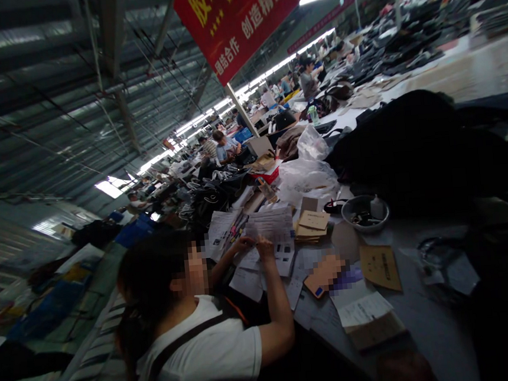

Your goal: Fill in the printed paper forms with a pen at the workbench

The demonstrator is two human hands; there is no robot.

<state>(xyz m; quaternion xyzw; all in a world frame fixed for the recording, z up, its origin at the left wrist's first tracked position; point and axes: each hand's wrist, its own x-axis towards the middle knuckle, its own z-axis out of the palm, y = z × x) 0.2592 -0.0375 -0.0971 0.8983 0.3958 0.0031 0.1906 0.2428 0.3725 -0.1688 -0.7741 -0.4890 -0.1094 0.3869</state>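
Observation:
Neither of my own hands shows in the head view. A co-worker in a white shirt (206, 360) sits in front of me at a long grey table (430, 329). That person's two hands (254, 247) hold a printed sheet of paper (270, 224) over a spread of other papers. Brown card envelopes (312, 224) lie just beyond the sheet, and another brown envelope (380, 267) lies nearer me.
A grey bowl (365, 213) with small items stands by a large heap of dark fabric (419, 146). Clear plastic bags (308, 174) and piled goods crowd the far table. A red banner (238, 14) hangs overhead. More seated people work along the row behind.

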